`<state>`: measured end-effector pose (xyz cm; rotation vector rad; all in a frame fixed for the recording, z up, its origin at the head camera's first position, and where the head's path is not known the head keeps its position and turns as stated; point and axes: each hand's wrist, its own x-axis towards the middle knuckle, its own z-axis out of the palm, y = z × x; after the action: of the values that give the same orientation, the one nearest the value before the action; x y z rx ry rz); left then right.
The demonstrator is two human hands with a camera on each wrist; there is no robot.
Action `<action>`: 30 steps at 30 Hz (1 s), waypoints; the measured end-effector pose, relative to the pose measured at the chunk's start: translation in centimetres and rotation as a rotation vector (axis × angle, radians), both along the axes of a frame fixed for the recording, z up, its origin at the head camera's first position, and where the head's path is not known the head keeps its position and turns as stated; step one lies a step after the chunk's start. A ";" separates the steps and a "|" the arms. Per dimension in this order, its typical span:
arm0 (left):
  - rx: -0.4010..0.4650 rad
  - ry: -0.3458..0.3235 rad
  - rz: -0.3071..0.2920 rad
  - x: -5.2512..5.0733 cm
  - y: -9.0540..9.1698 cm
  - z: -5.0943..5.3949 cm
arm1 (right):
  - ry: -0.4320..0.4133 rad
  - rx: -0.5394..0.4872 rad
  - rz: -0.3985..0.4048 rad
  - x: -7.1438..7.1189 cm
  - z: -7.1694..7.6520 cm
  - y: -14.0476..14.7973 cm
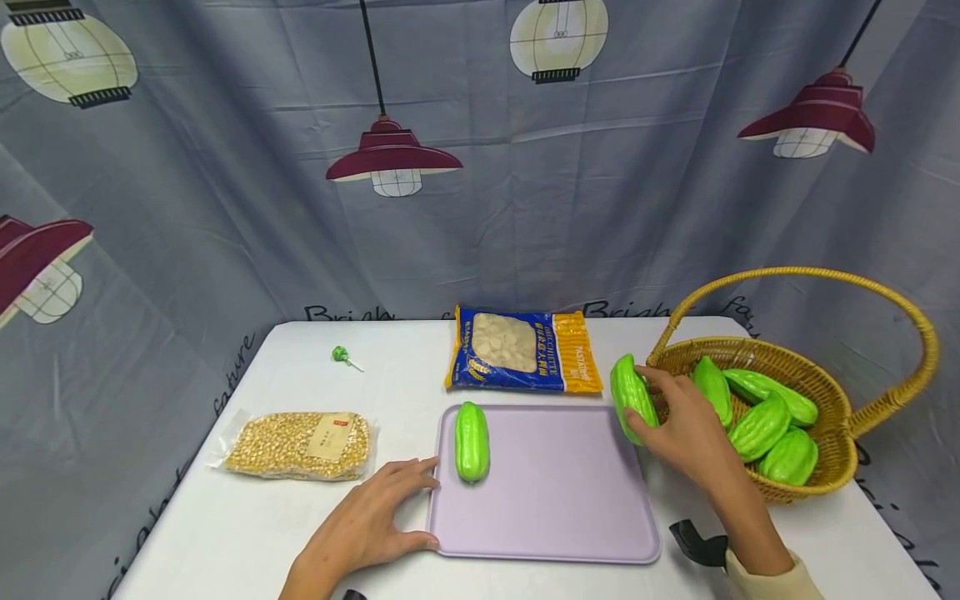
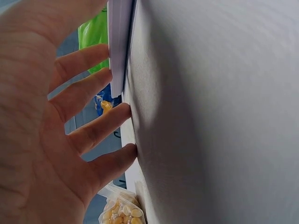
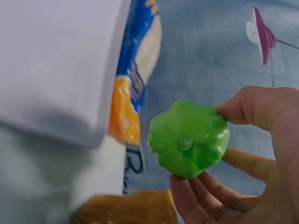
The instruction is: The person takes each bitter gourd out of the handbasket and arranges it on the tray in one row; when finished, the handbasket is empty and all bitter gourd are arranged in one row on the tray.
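My right hand [image 1: 684,429] pinches a bright green bitter melon [image 1: 632,398] between thumb and fingers, off the table between the tray and the wicker basket [image 1: 852,454]. In the right wrist view its ridged end faces the camera. Several more bitter melons [image 1: 760,427] lie in the basket. Another bitter melon [image 1: 472,442] lies lengthwise near the left side of the pale purple tray [image 1: 555,492]. With fingers spread, my left hand [image 1: 371,517] rests at the tray's left edge; in the left wrist view, some fingertips touch the tray's side.
Behind the tray lies a blue and orange pasta bag [image 1: 525,350]. A clear bag of corn kernels [image 1: 300,446] is on the left, with a small green lollipop [image 1: 341,355] beyond it. The basket's tall handle [image 1: 795,272] arches over the right side. A grey curtain [image 1: 487,225] hangs behind the white table.
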<state>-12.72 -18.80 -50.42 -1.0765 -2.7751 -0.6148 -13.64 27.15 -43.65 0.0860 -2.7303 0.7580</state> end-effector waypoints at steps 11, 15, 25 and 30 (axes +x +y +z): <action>0.011 0.015 -0.008 0.0 -0.1 -0.3 | -0.046 0.006 0.062 -1.0 -1.8 -3.8; 0.013 0.018 -0.010 -0.1 -0.2 -0.3 | -0.054 0.015 0.069 -1.3 -2.0 -5.0; 0.010 -0.001 -0.007 -0.2 0.0 -0.1 | -0.079 -0.004 0.117 -2.0 -1.7 -7.5; 0.005 -0.002 0.000 -0.1 0.0 0.0 | -0.100 -0.007 0.150 -2.1 -1.6 -8.7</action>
<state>-12.80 -18.83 -50.42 -1.0761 -2.7740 -0.6228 -15.78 18.42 -45.21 0.2604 -2.8406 0.8327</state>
